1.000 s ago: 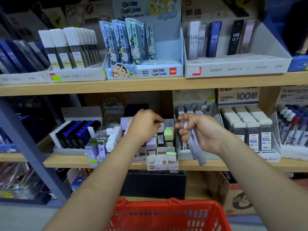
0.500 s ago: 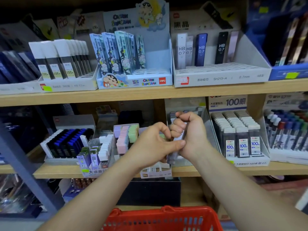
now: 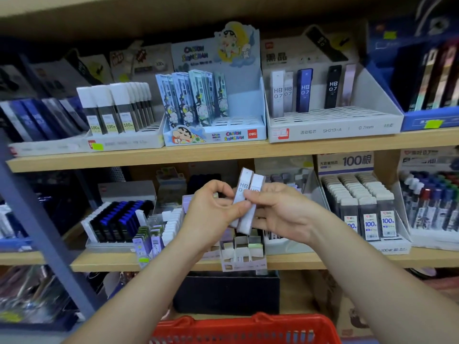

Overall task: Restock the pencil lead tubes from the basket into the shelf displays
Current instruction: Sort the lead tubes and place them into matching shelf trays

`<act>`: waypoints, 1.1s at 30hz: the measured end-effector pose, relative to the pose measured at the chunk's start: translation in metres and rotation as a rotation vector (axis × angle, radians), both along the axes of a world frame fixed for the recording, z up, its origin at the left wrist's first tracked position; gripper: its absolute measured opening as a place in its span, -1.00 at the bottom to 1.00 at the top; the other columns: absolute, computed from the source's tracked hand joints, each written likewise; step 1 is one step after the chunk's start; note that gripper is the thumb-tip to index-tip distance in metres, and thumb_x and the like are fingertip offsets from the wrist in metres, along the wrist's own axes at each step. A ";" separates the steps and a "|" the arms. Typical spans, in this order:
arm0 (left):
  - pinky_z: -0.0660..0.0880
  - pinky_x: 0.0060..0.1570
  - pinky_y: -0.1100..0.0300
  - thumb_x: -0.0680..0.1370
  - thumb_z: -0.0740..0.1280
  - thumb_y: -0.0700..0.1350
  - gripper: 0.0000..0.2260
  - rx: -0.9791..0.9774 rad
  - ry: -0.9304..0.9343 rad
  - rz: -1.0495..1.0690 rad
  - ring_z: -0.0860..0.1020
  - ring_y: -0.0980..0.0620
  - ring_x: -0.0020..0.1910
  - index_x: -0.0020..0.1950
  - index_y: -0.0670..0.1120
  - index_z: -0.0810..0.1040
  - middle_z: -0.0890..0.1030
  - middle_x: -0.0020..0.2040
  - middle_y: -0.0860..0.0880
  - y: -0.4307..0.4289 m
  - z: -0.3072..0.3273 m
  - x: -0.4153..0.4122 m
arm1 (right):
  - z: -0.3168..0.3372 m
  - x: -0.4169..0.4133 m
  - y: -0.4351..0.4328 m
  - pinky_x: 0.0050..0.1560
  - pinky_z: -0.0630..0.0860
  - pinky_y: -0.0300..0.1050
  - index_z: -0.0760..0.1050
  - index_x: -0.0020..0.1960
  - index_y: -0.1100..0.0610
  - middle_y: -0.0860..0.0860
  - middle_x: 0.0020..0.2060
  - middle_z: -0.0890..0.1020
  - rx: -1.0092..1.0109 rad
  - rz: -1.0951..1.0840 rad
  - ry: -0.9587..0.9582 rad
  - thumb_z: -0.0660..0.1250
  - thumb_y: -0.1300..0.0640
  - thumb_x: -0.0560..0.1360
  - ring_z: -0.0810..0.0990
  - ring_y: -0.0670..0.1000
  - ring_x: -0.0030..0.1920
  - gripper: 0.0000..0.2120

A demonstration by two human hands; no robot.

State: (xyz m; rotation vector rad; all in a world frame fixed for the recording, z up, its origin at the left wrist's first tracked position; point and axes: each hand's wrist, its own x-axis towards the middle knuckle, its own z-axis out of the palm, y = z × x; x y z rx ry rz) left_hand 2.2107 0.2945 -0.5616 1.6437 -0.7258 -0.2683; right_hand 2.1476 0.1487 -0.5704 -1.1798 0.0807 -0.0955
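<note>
Your left grip (image 3: 211, 216) and right grip (image 3: 282, 214) pinch the two lead tubes (image 3: 244, 181), long axis nearly upright, below and left of the grey HB 0.7 display (image 3: 332, 130), the right grip nearer it.

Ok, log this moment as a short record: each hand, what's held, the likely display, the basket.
left: left hand pinches two white HB lead tubes, thumb in front
right: right hand grips the same pair from the other side
held: tubes side by side, roughly upright, in front of the lower shelf
likely display: SH213-A display box on the upper shelf, few HB 0.7 tubes, many free slots
basket: red basket below the hands
</note>
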 end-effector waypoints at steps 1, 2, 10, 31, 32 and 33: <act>0.60 -0.27 0.14 0.45 0.49 -0.21 -0.77 0.035 -0.032 0.008 0.68 -0.01 -0.26 -0.12 -0.13 0.42 0.70 -0.26 -0.11 0.001 0.000 0.000 | 0.001 -0.001 0.000 0.13 0.60 0.17 0.57 0.08 0.30 0.29 0.05 0.67 -0.031 0.014 0.004 0.26 0.27 0.59 0.68 0.22 0.03 -0.84; 0.60 -0.26 0.12 0.45 0.49 -0.18 -0.78 0.078 -0.070 0.017 0.67 0.00 -0.27 -0.16 -0.12 0.43 0.70 -0.28 -0.10 0.003 0.000 -0.001 | 0.002 -0.002 0.001 0.11 0.61 0.17 0.57 0.08 0.30 0.28 0.02 0.68 -0.072 0.012 0.015 0.26 0.25 0.59 0.69 0.22 0.01 -0.84; 0.55 -0.27 0.11 0.39 0.52 0.01 -0.84 0.319 -0.524 0.112 0.55 0.14 -0.37 -0.16 0.08 0.57 0.63 -0.32 0.03 0.026 0.027 0.008 | 0.020 -0.012 0.005 -0.09 0.66 0.04 0.59 -0.02 0.17 0.21 -0.15 0.71 -0.398 0.079 0.018 0.29 0.18 0.58 0.72 0.11 -0.18 -0.89; 0.56 -0.24 0.30 0.31 0.49 -0.18 -0.84 -0.364 -0.129 -0.042 0.59 0.08 -0.31 -0.12 -0.07 0.68 0.63 -0.28 -0.07 -0.016 0.128 -0.020 | 0.108 -0.075 -0.025 -0.17 0.66 -0.16 0.59 0.11 0.15 0.16 -0.16 0.73 -0.628 -0.160 -0.198 0.26 0.26 0.60 0.73 0.10 -0.15 -0.83; 0.58 -0.19 0.28 0.35 0.48 -0.23 -0.83 -0.350 -0.158 -0.056 0.60 0.08 -0.29 -0.10 -0.05 0.68 0.64 -0.27 -0.06 -0.022 0.135 -0.021 | 0.110 -0.078 -0.029 -0.19 0.66 -0.18 0.59 0.11 0.16 0.15 -0.16 0.73 -0.585 -0.220 -0.219 0.24 0.24 0.62 0.73 0.09 -0.16 -0.83; 0.59 -0.15 0.26 0.39 0.47 -0.26 -0.82 -0.347 -0.202 -0.045 0.62 0.08 -0.27 -0.08 -0.03 0.68 0.66 -0.26 -0.06 -0.026 0.143 -0.022 | 0.112 -0.080 -0.034 -0.21 0.66 -0.20 0.59 0.09 0.18 0.15 -0.16 0.73 -0.533 -0.292 -0.244 0.22 0.21 0.63 0.73 0.08 -0.16 -0.82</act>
